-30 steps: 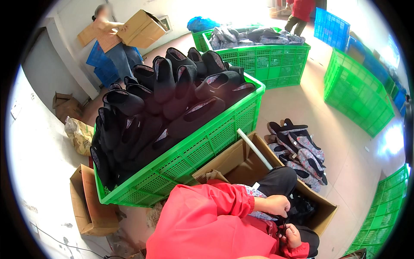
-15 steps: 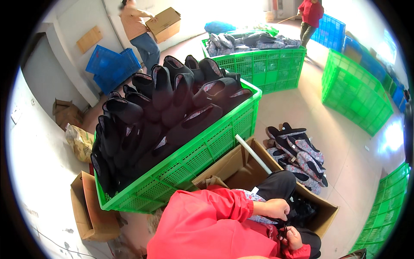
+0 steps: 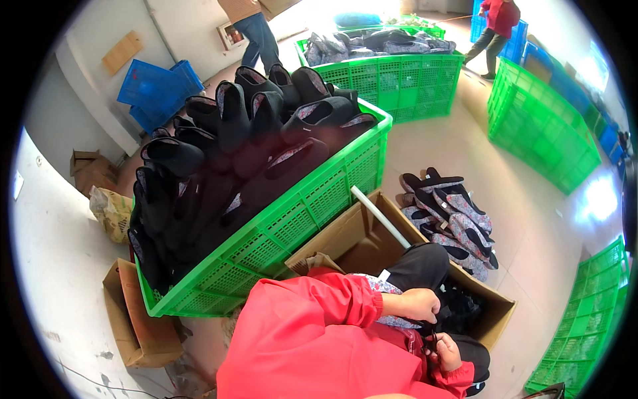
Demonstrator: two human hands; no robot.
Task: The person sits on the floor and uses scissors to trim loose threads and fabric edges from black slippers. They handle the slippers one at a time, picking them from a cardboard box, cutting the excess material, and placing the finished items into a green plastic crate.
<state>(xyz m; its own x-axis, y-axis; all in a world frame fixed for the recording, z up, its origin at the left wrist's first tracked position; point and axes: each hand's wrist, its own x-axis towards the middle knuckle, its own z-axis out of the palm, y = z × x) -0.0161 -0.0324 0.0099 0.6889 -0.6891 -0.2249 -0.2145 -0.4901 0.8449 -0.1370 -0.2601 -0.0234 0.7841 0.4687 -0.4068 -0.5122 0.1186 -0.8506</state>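
Both hands are together over my lap, in red sleeves. My left hand (image 3: 420, 305) is closed, its fingers pinching at a small dark piece. Just below it, my right hand (image 3: 448, 352) is also closed on something dark and thin between the two hands. What that piece is, I cannot make out. A floral-patterned shoe (image 3: 376, 284) with a white tag lies on my lap under the left forearm, partly hidden. Beside my hands, an open cardboard box (image 3: 500, 310) holds shiny black items (image 3: 460, 308). A white pole (image 3: 380, 217) leans across the box.
A green crate (image 3: 319, 206) heaped with black slip-on shoes (image 3: 266, 126) stands at the left. Floral shoes (image 3: 458, 223) lie piled on the floor beyond the box. More green crates (image 3: 538, 126) stand farther back, where two people walk. Another cardboard box (image 3: 143, 312) sits at the lower left.
The view has shifted slightly, so the scene sits higher and more to the left. My hands keep nearly the same hold. The person with the cardboard box and the other person in red have moved.
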